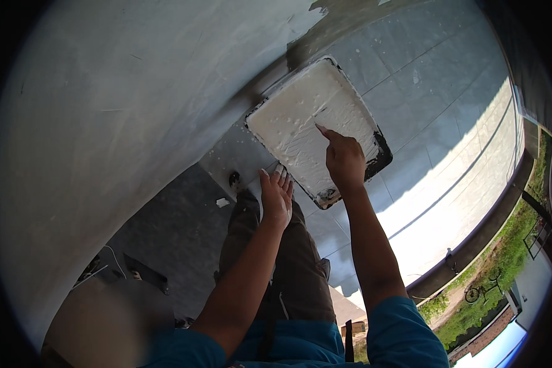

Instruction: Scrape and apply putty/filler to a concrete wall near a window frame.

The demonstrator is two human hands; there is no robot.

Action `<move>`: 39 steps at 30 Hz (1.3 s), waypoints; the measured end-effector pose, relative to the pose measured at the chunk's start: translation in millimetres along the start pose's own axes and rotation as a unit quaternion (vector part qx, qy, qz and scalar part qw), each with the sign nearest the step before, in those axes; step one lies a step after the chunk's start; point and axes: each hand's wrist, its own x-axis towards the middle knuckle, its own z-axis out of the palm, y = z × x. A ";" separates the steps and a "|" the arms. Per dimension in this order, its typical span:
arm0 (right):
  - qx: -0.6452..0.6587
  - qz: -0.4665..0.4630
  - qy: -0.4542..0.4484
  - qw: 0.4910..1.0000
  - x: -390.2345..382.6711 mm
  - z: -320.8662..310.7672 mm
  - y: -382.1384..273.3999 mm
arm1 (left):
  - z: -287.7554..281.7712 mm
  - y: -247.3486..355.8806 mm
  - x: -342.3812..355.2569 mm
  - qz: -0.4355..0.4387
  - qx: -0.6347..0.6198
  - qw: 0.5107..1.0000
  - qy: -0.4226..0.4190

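Note:
A large shallow rectangular tray [380,154] with a dark, smeared rim lies ahead of me, filled with white paste [300,116]. The paste is ridged and streaked across its middle and right part. My right hand [346,158] is over the tray, index finger stretched forward to the paste and the other fingers curled in. Whatever those fingers may hold is hidden. Beside the tray's near left edge is my left hand [277,195], fingers straight and coated white, with nothing in it. Whether it touches the rim I cannot tell.
A grey plastered wall [116,110] rises along the left. Large grey tiles [417,110] cover the floor, sunlit toward the right. A white scrap [222,202] lies near my dark shoe [235,180]. A blurred round shape [101,325] fills the lower left. Grass and a bicycle [481,291] are outside.

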 end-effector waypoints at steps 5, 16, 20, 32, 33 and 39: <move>-0.125 0.026 0.057 0.990 37.3 -3.2 44.1 | 5.3 -2.9 1.4 -0.001 0.008 1.000 -0.011; 0.023 0.018 0.007 1.000 5.2 9.1 -12.7 | 1.7 0.3 2.3 -0.010 0.004 1.000 0.000; 0.035 0.027 -0.045 0.998 5.2 23.2 -12.3 | 1.7 -1.6 5.0 -0.007 -0.003 1.000 -0.003; 0.147 0.246 -0.114 0.951 2.5 25.6 -2.7 | 4.0 10.5 7.6 0.010 0.003 1.000 -0.013; 0.147 0.254 -0.135 0.947 4.5 28.8 1.9 | 5.0 10.2 7.8 0.008 0.001 1.000 -0.010; 0.202 0.246 -0.184 0.930 -5.0 40.6 -14.0 | 1.9 12.8 4.7 0.008 0.005 1.000 -0.011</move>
